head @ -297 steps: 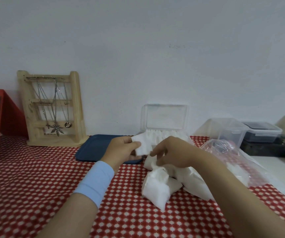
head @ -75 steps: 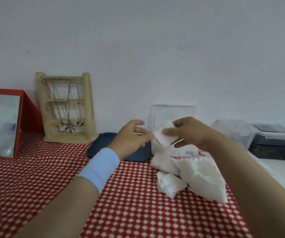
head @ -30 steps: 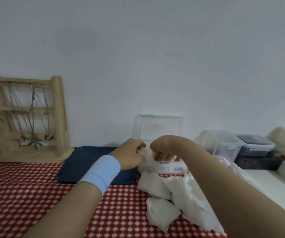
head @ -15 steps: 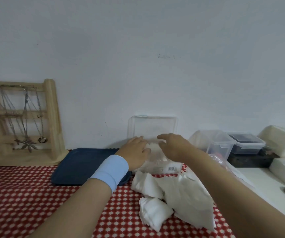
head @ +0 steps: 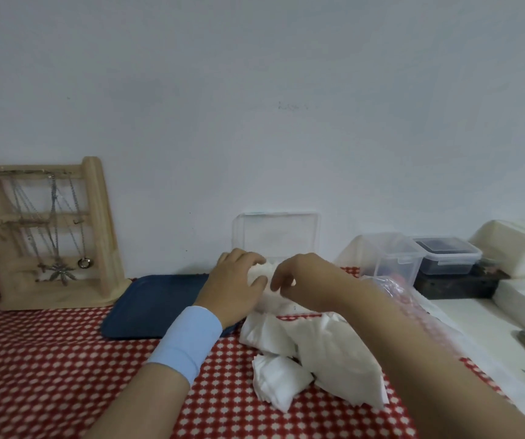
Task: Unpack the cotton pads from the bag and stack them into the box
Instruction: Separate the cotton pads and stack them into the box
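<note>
Probably home: necklace stand (head: 45,232), tablecloth (head: 33,359)

1 left hand (head: 236,289), 1 right hand (head: 305,280). 1 clear box (head: 277,236), 1 plastic bag (head: 394,289), 1 blue tray (head: 156,305), 1 wooden stand (head: 96,229), 2 plastic tubs (head: 388,261). Heap of cotton pads (head: 334,359), qty unclear.

A plain white wall (head: 255,90) fills the upper part of the view, with one faint grey mark (head: 293,106) on it. Below runs the counter (head: 492,337), bare white at the right and covered elsewhere by a red cloth (head: 33,375) with white dots. A wooden rack (head: 99,236) stands against the wall at left. The light is soft and even.
</note>
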{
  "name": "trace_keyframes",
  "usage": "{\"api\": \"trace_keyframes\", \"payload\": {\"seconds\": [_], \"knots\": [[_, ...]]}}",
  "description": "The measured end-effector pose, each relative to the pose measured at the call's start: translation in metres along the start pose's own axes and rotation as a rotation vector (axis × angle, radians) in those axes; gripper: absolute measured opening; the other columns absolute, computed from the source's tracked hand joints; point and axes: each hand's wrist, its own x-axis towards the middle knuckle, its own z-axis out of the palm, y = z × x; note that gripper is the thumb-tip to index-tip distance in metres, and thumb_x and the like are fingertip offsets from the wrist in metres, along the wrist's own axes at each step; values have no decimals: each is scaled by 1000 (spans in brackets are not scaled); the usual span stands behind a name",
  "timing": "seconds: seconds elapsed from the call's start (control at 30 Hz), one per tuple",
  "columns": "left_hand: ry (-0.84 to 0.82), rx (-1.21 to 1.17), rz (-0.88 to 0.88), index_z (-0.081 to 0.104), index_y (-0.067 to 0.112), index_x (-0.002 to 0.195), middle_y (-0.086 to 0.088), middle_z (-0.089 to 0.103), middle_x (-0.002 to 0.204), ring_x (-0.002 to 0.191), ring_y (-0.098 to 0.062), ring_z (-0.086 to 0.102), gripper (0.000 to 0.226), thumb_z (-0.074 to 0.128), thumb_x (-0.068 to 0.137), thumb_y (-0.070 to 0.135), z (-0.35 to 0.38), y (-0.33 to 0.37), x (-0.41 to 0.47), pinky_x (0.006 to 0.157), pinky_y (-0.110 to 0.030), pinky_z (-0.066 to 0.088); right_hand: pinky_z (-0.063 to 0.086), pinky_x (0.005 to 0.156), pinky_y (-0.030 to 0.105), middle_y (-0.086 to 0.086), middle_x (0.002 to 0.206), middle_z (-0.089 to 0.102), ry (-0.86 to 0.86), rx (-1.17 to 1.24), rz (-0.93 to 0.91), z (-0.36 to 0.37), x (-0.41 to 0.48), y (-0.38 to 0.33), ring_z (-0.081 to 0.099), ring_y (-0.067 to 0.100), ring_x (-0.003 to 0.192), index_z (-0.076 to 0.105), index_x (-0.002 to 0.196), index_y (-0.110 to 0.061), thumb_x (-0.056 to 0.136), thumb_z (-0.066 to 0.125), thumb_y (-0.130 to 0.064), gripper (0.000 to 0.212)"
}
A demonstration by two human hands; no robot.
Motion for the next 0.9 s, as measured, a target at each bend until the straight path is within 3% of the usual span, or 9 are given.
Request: {"api": "trace_keyframes", "payload": {"seconds": [0.1, 0.17, 0.33, 0.5, 0.63, 0.77, 0.83, 0.9], "knots": [[-16, -124, -65, 62, 33, 114, 17, 58, 110, 97, 0, 57, 17, 55, 101, 26, -3, 3, -21, 84, -18, 48, 50, 100, 32, -5, 125, 66, -200, -63, -49, 10, -11, -15, 61, 15, 112, 65, 131, -27, 91, 69, -15, 42], [-43, -176, -104, 64, 33, 112, 18, 61, 108, 97, 2, 58, 15, 56, 101, 27, -1, 0, -34, 79, -12, 45, 49, 100, 34, -5, 128, 63, -222, -68, -16, 23, -13, -18, 58, 17, 116, 58, 137, -29, 88, 73, -16, 54], [-63, -241, -163, 65, 33, 116, 21, 62, 111, 101, 7, 57, 17, 59, 100, 29, 5, -7, -60, 78, -8, 44, 48, 84, 26, -10, 98, 61, -81, 1, -8, 33, -16, -15, 56, 12, 94, 70, 118, -31, 85, 75, -19, 35], [-20, -403, -200, 65, 38, 117, 23, 63, 117, 105, 8, 58, 18, 60, 100, 35, 5, -9, -75, 80, -9, 45, 45, 88, 22, -14, 98, 65, 6, 126, 21, 23, -21, -15, 61, 8, 97, 66, 125, -31, 87, 75, -27, 40], [32, -594, -224, 68, 38, 113, 19, 68, 115, 107, 5, 62, 17, 65, 96, 38, 4, -10, -79, 83, -13, 48, 47, 78, 16, -21, 93, 64, 93, 312, -17, 19, -24, -15, 61, 1, 92, 75, 103, -28, 89, 73, -33, 15], [19, -822, -238, 75, 24, 107, 8, 78, 101, 97, -7, 73, 14, 68, 95, 27, -1, -2, -83, 78, -18, 56, 58, 81, 36, -3, 84, 73, 123, 693, 1, 20, -27, -18, 68, 10, 77, 72, 91, -14, 90, 73, -19, 5], [30, -846, -267, 75, 21, 105, 8, 79, 97, 91, -5, 74, 12, 70, 94, 20, -2, -1, -84, 72, -15, 55, 60, 79, 44, 6, 81, 72, 85, 848, 26, 22, -28, -21, 67, 18, 72, 70, 96, -8, 92, 69, -14, 7], [31, -875, -302, 76, 18, 103, 4, 80, 97, 92, -10, 75, 12, 70, 94, 17, -3, -3, -85, 76, -20, 58, 58, 77, 46, 10, 83, 70, 55, 922, 32, 24, -29, -23, 64, 21, 72, 69, 104, -7, 93, 69, -13, 13]]}}
